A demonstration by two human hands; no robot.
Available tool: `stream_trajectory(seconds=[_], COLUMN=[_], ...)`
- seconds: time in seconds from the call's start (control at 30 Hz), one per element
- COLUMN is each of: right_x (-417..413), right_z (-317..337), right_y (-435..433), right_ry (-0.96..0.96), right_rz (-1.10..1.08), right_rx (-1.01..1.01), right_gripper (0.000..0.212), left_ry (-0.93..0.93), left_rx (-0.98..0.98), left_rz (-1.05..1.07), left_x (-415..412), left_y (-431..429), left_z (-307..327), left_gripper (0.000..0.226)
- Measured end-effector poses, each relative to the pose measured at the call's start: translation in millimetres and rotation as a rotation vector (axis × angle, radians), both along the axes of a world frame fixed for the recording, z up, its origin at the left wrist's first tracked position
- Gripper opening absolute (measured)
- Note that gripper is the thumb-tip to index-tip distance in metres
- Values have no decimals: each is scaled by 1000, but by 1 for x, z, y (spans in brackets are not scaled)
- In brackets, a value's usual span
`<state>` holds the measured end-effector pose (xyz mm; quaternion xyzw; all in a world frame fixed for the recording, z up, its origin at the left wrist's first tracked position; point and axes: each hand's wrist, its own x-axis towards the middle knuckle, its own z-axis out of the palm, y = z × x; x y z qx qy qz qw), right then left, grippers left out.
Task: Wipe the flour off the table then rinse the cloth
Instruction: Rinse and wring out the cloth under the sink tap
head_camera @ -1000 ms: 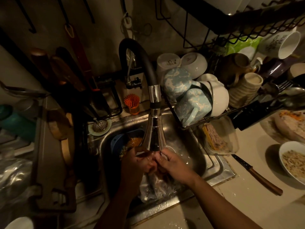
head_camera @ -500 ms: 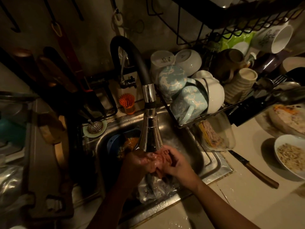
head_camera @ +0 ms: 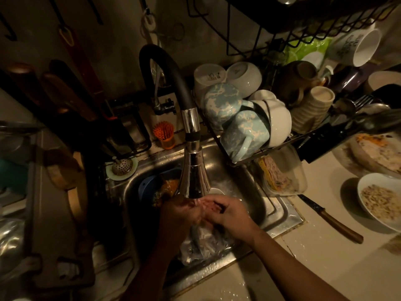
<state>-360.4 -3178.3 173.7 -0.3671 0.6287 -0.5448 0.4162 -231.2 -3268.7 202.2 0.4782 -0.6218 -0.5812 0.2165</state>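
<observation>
Here, both hands, left hand [head_camera: 180,211] and right hand [head_camera: 225,212], met closed together under the chrome conical faucet head [head_camera: 193,177]; any cloth stayed unseen, and splashing risked wetting the pale table [head_camera: 314,253].

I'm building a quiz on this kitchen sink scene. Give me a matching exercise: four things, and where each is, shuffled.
Things:
1. knife
2. orange brush
3. blue mugs
4. both hands

Places:
A. in the dish rack
B. under the faucet head
C. on the counter right of the sink
D. behind the sink by the wall

Pairs: 1-C, 2-D, 3-A, 4-B
</observation>
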Motion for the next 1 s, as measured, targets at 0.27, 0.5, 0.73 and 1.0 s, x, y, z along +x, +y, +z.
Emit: stream_trajectory(seconds=[0.27,0.5,0.73,1.0], right_x=[-1,-1,14,20], right_z=[-13,-14,-14,-18], right_y=[0,-2,3,-5], right_ry=[-226,-311,-104,96], right_rz=[-90,-126,-137,-239], right_rx=[32,-6,-6,57], right_gripper=[37,38,29,21], left_ry=[91,-112,-181,-91], left_rx=[8,-154,-252,-214], left_rz=[33,8,-73,-132], left_x=[-1,11,16,11], left_y=[0,-6,-6,-2], left_z=[19,7,-6,-8], left_gripper=[16,11,13,31])
